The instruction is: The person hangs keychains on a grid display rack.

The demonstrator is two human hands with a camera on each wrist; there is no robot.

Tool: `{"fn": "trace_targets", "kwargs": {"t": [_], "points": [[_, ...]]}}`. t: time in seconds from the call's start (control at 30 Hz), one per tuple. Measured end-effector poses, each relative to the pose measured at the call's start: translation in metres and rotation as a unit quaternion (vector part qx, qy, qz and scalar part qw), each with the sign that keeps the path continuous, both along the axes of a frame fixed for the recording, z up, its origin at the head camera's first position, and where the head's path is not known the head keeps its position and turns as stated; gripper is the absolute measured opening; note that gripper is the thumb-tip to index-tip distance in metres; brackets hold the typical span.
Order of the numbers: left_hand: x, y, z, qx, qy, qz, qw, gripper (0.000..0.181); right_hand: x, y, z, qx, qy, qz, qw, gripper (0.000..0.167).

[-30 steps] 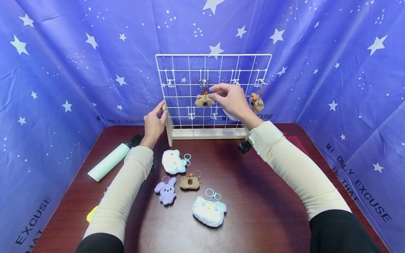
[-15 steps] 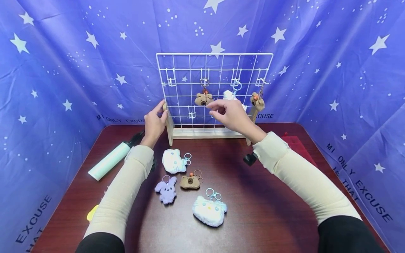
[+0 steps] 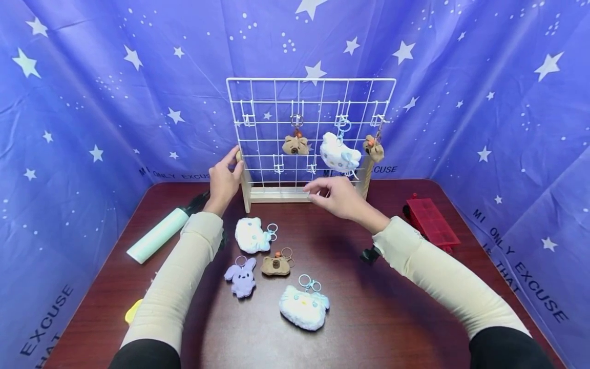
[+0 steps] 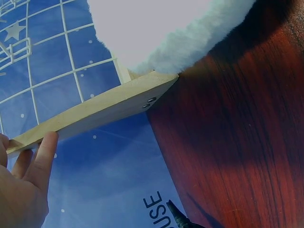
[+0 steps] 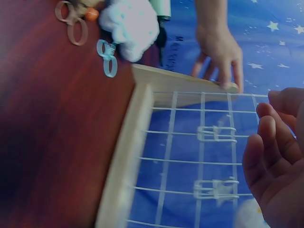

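My left hand (image 3: 224, 180) grips the wooden side post (image 3: 246, 179) of the white wire rack (image 3: 311, 80); the left wrist view shows its fingers (image 4: 46, 154) around the post's edge. In front of the rack's lower right part, my right hand (image 3: 343, 199) hangs empty, fingers loosely bent. A brown plush keychain (image 3: 295, 145) hangs from an upper hook, with a white plush keychain (image 3: 340, 153) to its right and another brown one (image 3: 373, 148) at the right edge.
On the table (image 3: 369, 318) lie two white plush keychains (image 3: 253, 236) (image 3: 304, 308), a brown one (image 3: 275, 266) and a purple one (image 3: 243, 280). A pale green cylinder (image 3: 158, 236) lies left, a red compartment box (image 3: 432, 221) right, a yellow object (image 3: 133, 311) by the left sleeve.
My right hand has moved down from beside the middle hanging brown keychain, uncovering the white one on the rack. My left hand has stayed on the post.
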State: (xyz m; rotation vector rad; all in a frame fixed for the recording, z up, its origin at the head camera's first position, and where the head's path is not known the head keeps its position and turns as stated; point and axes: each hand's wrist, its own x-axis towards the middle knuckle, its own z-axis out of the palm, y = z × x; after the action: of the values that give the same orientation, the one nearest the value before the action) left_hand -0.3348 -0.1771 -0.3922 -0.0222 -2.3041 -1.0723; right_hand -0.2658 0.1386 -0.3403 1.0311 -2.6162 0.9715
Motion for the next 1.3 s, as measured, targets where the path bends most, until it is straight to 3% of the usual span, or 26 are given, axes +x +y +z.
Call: {"fn": "trace_targets", "kwargs": {"t": [0.43,0.67,0.87,1.07,1.3], "points": [[0.002,-0.001,0.002,0.006,-0.010,0.002,0.9999,0.047,0.015,0.014,-0.050,0.033,-0.068,0.047,0.9960,0.017],[0.002,0.000,0.000,0.007,-0.011,-0.002,0.9999,0.047,0.021,0.017,-0.076,0.052,-0.108,0.099,0.9879,0.019],[0.002,0.000,0.002,0.004,0.000,-0.001,1.0000,0.047,0.030,0.017,-0.094,0.075,-0.136,0.159,0.9750,0.021],[0.002,0.000,0.003,0.004,-0.001,-0.003,1.0000,0.047,0.036,0.012,-0.109,0.121,-0.144,0.231,0.9546,0.020],[0.001,0.000,0.000,-0.002,0.001,0.000,1.0000,0.046,0.037,0.001,-0.116,0.171,-0.139,0.273,0.9365,0.026]]}}
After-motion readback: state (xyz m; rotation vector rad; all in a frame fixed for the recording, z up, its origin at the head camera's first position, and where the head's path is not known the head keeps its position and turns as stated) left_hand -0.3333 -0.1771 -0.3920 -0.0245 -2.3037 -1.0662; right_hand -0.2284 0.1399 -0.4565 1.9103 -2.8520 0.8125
